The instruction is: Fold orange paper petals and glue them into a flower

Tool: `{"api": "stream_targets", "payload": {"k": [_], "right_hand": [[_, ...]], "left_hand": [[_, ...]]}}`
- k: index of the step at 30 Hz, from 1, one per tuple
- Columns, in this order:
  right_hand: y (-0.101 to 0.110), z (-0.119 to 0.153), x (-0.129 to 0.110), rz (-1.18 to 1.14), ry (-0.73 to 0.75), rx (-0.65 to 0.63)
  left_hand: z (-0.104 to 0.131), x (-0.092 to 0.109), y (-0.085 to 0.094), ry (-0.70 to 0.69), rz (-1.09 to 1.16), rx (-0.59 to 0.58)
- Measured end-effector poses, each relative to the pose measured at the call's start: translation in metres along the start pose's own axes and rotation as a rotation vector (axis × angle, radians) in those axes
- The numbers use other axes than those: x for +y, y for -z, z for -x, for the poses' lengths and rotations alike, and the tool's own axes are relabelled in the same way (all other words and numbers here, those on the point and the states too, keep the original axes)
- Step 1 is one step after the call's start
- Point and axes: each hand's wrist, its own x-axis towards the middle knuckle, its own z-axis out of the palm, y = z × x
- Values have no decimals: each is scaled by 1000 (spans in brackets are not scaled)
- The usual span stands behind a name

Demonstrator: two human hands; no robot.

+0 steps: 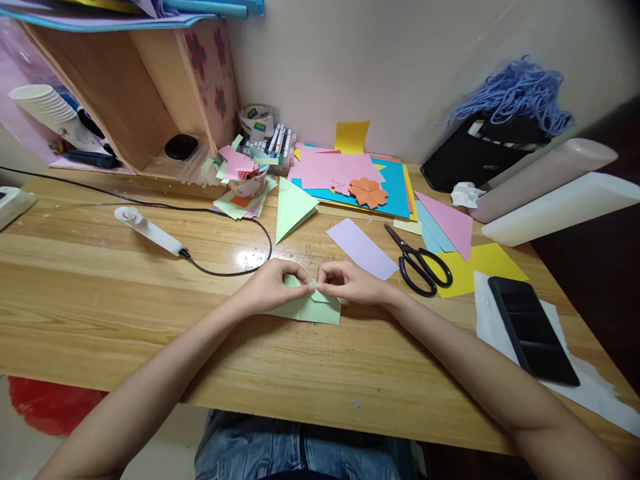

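A light green sheet of paper (305, 311) lies near the middle of the wooden desk, its upper part folded. My left hand (273, 287) pinches the paper's upper edge between thumb and forefinger. Close beside it, my right hand (353, 283) pinches the same edge, the fingertips of both hands almost touching. Part of the paper is hidden under the hands. Just behind them are a lilac paper strip (363, 249) and a folded light green triangle (294, 208). Black-handled scissors (417, 260) rest to the right, blades half apart.
An orange paper flower (369, 193) sits on stacked coloured sheets at the back. A scrap-filled cup (247, 185) and markers stand left of it. A white device (150, 231) with a black cable lies left. Yellow paper (493, 265) and a black phone (534, 330) are at right.
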Motion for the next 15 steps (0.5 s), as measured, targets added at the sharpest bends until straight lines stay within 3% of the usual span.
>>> {"api": "stream_targets", "payload": {"k": [3,8,15], "right_hand": [[-1,-1,1,-84,11,99],[1,-3,-1,-150,0,173],[-7,-7,-3,-145,-74,265]], "left_hand": [[1,3,10,47,5,34],[0,-1,23,154,16,235],[-3,-4,2,70,208,267]]}}
